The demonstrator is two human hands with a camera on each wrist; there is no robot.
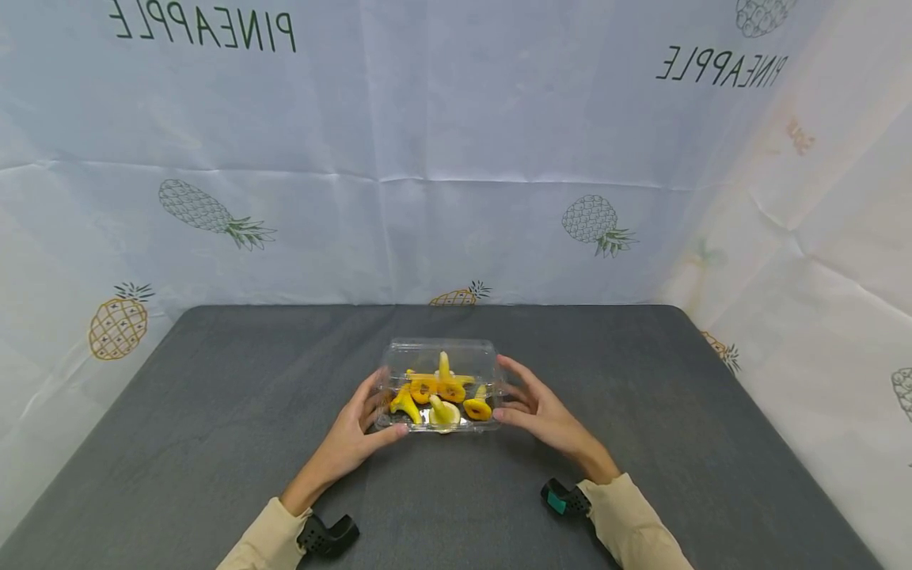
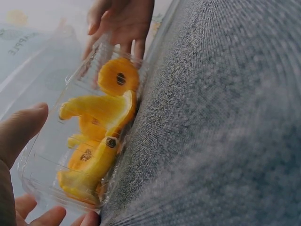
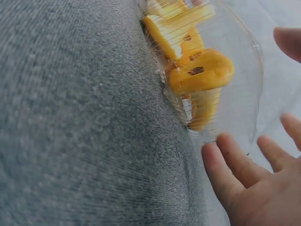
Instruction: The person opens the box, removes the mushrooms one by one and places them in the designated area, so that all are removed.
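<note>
A clear plastic clamshell box [image 1: 439, 384] stands near the middle of the dark grey table [image 1: 214, 412], its lid down. Inside lie several yellow and orange mushroom-shaped pieces [image 1: 436, 392]. My left hand [image 1: 381, 408] cups the box's left end, thumb on the front corner and fingers behind the side. In the left wrist view the box [image 2: 89, 136] lies between the thumb [image 2: 21, 129] and the fingers [image 2: 47, 216]. My right hand [image 1: 507, 392] lies against the right end with straight, spread fingers. In the right wrist view its fingertips [image 3: 225, 143] touch the box's rim [image 3: 244, 94].
White cloth printed with pineapples [image 1: 456, 158] hangs behind and to both sides of the table. Black camera mounts sit at my left wrist [image 1: 328, 536] and right wrist [image 1: 565, 500]. The table's far edge [image 1: 427, 306] runs just behind the box.
</note>
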